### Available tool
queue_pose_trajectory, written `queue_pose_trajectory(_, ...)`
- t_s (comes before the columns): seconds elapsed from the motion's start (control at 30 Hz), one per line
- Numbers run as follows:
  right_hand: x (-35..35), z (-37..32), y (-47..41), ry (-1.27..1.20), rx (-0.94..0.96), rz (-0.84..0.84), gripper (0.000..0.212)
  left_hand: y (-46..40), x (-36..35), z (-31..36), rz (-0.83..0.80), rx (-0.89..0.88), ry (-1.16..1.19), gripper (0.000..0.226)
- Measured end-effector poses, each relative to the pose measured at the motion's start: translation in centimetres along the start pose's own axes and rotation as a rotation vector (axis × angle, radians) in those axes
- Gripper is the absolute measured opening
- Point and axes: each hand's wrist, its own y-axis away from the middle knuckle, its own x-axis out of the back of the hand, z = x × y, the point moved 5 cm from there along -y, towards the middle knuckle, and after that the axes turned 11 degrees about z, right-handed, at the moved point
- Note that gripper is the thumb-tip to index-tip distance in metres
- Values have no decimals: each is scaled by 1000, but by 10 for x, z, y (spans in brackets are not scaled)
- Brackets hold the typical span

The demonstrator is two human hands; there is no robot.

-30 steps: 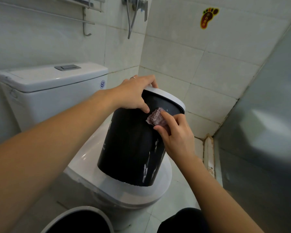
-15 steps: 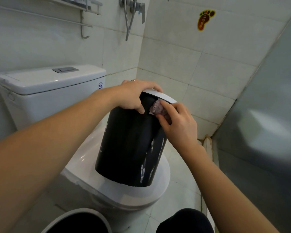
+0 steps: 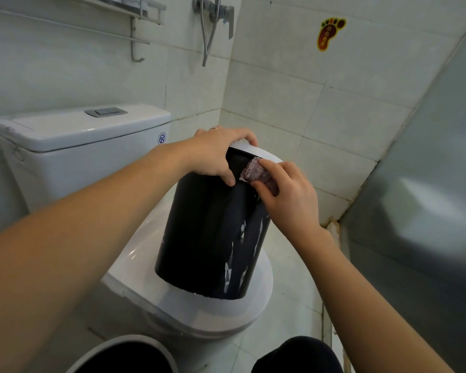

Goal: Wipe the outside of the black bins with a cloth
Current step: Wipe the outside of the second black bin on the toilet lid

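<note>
— Where's the round black plastic bin (image 3: 210,238)?
— Tilted on the closed white toilet lid (image 3: 172,300).
— Left hand (image 3: 215,154)?
— Curled over its white rim.
— Right hand (image 3: 288,195)?
— Pinching the crumpled pinkish cloth (image 3: 253,172) against its upper side.

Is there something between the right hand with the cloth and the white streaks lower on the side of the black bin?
Nothing visible. The right hand pinches the cloth against the black bin just under its rim. Below it, the bin's wall runs bare down to the white streaks. The left hand grips the rim, above that path.
</note>
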Motion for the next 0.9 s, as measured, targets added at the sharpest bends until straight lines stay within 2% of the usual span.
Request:
queue_pose_trajectory(0.17,1,-5,-2,-21,62,11,35,2,3,-6,-66,10,102,85)
queue_pose_trajectory(0.3,-2,-5,-4,-26,44,22,36,1,4,-9,-70,10,154,80)
queue_pose_trajectory(0.53,-7,-6,-2,-55,68,13,37,-2,0,-9,-15,1,50,78)
queue_pose_trajectory(0.7,-8,-12,16,-53,208,-32,36,1,2,-18,16,26,57,77)
queue_pose_trajectory(0.9,-11,-4,-9,-34,8,3,37,-1,0,-19,2,26,82,78)
